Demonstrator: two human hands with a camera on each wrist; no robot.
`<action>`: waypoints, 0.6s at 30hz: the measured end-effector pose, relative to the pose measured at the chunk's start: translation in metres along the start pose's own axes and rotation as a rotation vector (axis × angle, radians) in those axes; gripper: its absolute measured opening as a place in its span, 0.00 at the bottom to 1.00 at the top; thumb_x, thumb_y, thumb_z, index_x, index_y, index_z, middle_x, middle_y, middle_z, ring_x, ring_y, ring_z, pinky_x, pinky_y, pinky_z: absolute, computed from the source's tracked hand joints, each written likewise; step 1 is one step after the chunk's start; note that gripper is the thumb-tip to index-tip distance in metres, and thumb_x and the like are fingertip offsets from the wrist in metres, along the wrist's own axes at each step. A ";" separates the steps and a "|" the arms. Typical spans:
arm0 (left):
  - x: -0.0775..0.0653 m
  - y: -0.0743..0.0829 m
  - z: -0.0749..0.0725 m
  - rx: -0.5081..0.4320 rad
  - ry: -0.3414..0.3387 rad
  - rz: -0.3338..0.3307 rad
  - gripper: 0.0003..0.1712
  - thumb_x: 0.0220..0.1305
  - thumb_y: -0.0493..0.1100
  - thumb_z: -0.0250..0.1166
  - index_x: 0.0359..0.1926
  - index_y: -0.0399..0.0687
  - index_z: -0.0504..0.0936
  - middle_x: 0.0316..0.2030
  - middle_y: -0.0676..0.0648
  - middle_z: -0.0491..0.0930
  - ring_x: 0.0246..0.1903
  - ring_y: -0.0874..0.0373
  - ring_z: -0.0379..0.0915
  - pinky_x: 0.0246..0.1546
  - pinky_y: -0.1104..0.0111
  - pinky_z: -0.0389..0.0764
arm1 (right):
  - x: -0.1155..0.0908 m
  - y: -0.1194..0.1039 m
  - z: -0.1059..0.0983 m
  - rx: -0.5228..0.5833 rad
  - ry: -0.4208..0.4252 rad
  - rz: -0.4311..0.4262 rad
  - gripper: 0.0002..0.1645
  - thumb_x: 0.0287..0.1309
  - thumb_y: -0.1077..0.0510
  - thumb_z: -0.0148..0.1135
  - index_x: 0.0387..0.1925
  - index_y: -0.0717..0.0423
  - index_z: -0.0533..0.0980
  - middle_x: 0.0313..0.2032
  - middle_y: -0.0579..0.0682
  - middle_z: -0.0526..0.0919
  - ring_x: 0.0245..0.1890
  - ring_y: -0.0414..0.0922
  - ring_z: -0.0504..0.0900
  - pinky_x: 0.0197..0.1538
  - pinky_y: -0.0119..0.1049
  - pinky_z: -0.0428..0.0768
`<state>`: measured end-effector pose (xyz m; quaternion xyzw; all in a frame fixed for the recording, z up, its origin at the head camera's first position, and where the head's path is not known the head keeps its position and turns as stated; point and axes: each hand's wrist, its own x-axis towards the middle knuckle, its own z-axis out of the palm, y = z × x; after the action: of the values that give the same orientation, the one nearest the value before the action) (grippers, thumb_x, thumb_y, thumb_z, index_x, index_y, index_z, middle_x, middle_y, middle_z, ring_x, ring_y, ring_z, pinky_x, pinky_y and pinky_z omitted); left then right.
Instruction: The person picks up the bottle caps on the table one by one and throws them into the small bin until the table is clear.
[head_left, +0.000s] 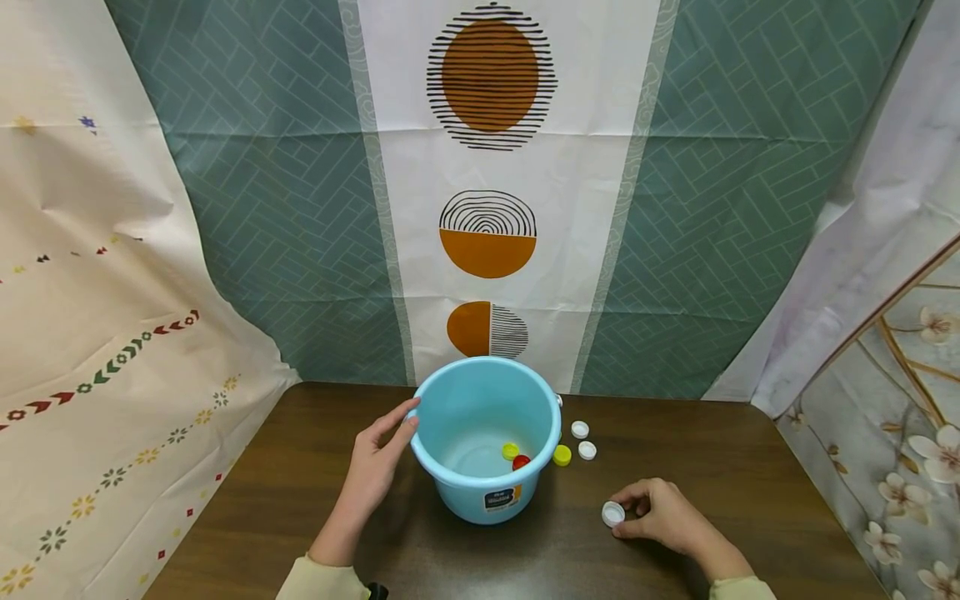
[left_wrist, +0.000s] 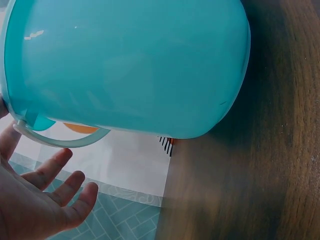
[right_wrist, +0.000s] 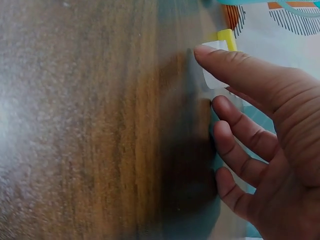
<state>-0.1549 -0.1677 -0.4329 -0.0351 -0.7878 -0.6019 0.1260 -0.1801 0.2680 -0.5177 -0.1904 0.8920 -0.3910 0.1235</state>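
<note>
A light blue plastic bucket [head_left: 486,493] stands on the table, a yellow cap [head_left: 511,451] and a red cap [head_left: 521,462] inside it. My left hand [head_left: 372,462] touches its left rim with thumb and forefinger. In the left wrist view the other fingers [left_wrist: 68,188] spread loosely below the bucket's white handle [left_wrist: 62,142]. To the right of the bucket, my right hand [head_left: 663,517] pinches a white bottle cap [head_left: 613,514] by its edge, thumb in front. That cap is tilted, low over the table, its hollow side showing.
Between the bucket and my right hand lie a yellow cap [head_left: 562,455] and two white caps, one nearer [head_left: 587,450] and one farther [head_left: 580,429]. Another white piece [head_left: 558,400] peeks out behind the bucket rim. A patterned curtain [head_left: 495,317] hangs behind the dark wooden table [head_left: 300,500].
</note>
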 end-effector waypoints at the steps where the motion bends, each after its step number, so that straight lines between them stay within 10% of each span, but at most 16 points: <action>1: -0.001 0.004 0.000 -0.004 -0.003 -0.003 0.22 0.64 0.55 0.59 0.58 0.62 0.76 0.59 0.54 0.74 0.62 0.57 0.66 0.58 0.54 0.69 | 0.000 0.000 -0.001 0.004 0.001 -0.004 0.20 0.38 0.48 0.76 0.37 0.47 0.83 0.33 0.45 0.83 0.28 0.35 0.76 0.29 0.28 0.74; 18: -0.006 0.024 0.000 -0.015 0.007 -0.039 0.22 0.64 0.50 0.61 0.58 0.53 0.77 0.59 0.52 0.74 0.61 0.58 0.67 0.57 0.57 0.69 | 0.008 -0.009 -0.017 -0.008 0.155 0.039 0.19 0.41 0.47 0.74 0.38 0.46 0.81 0.33 0.42 0.83 0.30 0.34 0.77 0.32 0.28 0.76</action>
<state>-0.1446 -0.1605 -0.4117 -0.0184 -0.7834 -0.6102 0.1167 -0.1909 0.2698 -0.5004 -0.1425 0.9039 -0.3987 0.0609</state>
